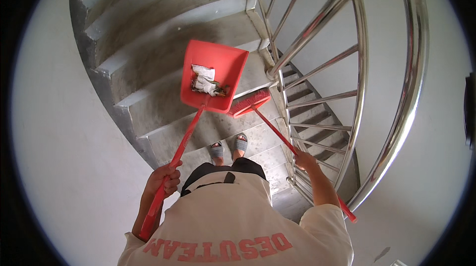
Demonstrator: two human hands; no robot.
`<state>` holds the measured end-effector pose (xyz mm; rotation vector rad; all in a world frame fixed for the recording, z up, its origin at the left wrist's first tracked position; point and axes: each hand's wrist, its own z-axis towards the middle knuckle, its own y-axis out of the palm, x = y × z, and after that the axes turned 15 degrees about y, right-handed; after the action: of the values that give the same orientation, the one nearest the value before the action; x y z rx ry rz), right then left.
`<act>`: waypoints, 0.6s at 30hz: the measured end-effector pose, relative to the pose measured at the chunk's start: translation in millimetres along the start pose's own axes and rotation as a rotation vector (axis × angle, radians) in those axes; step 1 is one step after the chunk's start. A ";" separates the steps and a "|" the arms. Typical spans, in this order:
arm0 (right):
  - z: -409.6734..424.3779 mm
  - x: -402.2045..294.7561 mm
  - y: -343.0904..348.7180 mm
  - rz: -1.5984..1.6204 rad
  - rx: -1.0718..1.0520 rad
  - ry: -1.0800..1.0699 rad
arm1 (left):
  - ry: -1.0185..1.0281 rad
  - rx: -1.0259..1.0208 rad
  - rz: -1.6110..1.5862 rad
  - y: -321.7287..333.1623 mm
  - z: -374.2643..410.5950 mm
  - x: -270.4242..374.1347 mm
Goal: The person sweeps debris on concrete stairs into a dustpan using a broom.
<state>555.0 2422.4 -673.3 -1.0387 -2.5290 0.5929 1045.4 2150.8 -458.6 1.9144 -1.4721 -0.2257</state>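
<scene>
My left hand (pixel 165 179) is wrapped around the handle of a red long-handled dustpan (pixel 215 55). Crumpled white paper (pixel 204 80) and some small dark and leafy scraps lie in the pan, close to where the handle joins it. The pan appears in front of me over the stairs; whether it touches a step I cannot tell. On the other side, my right hand (pixel 306 161) grips the red handle of a broom (pixel 250 103). Its reddish bristles are at a step near the railing side, just right of the pan's lower corner. The handle's end sticks out behind my forearm.
Curving concrete stairs (pixel 163 46) rise ahead, with my sandalled feet (pixel 241 143) on a step. A metal railing (pixel 360 80) runs along the right, close to my right arm. Beyond it a lower flight (pixel 316 113) shows. A pale wall (pixel 74 135) bounds the left.
</scene>
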 end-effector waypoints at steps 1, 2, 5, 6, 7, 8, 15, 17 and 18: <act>-2.0 3.9 9.8 0.000 -0.017 0.020 | -0.010 0.010 0.019 2.0 2.1 -0.2; -6.4 8.7 19.1 0.026 -0.037 0.038 | -0.021 0.005 0.016 4.5 4.3 -0.1; -26.1 24.9 40.2 0.095 -0.025 0.037 | -0.032 0.030 0.085 12.6 5.2 1.3; -30.8 30.7 44.1 0.077 -0.041 0.040 | -0.031 0.041 0.120 15.1 5.3 2.1; -34.3 35.0 47.3 0.157 -0.054 0.042 | -0.039 0.033 0.112 17.3 5.3 3.1; -35.3 37.2 50.0 0.220 -0.028 0.024 | -0.045 0.028 0.101 19.2 4.5 2.9; -31.9 -29.9 89.5 0.417 0.021 0.077 | -0.126 -0.023 0.065 15.5 10.6 12.5; -49.8 -61.8 104.3 0.388 -0.041 0.108 | -0.146 -0.019 0.105 11.7 15.8 18.8; -63.6 -73.7 109.2 0.530 -0.082 0.101 | -0.165 -0.056 0.097 9.1 18.9 22.8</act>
<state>697.1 2455.3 -684.5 -1.7411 -2.2017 0.5535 1036.1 2121.3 -460.8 1.8098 -1.6447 -0.3837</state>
